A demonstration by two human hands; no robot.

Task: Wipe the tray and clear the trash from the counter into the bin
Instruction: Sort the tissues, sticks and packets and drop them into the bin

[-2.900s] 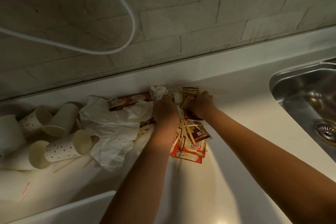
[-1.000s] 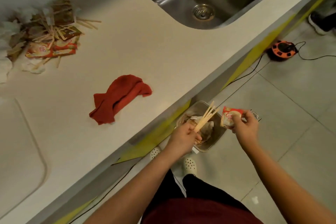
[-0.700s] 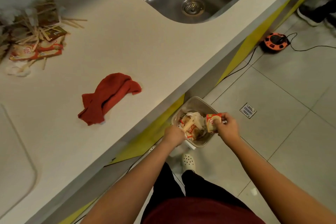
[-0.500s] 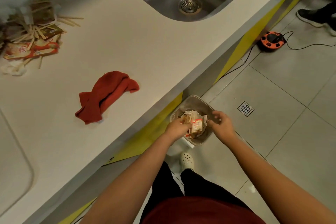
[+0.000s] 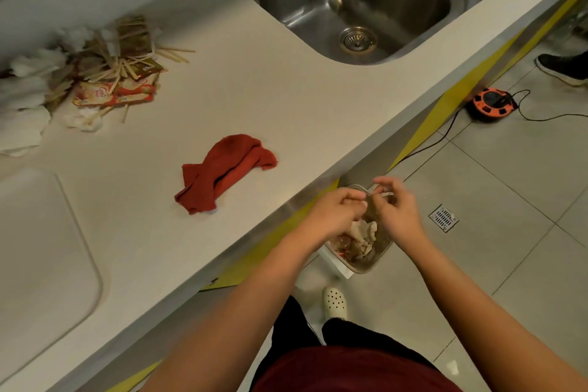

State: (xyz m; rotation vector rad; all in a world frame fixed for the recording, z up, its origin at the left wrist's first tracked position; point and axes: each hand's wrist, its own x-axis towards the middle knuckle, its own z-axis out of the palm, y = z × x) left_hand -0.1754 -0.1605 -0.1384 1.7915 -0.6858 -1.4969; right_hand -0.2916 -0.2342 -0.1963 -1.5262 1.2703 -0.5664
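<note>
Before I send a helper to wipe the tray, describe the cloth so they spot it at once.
Start at the steel sink and come toward the near counter edge. The cloth lies crumpled there, alone: the only dark red thing, unlike the pale trash pile by the wall.

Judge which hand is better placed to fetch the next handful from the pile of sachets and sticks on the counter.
Left, probably. Both hands hover empty over the bin, but the left hand is on the counter side, nearer the trash pile. The right hand would need to cross over.
</note>
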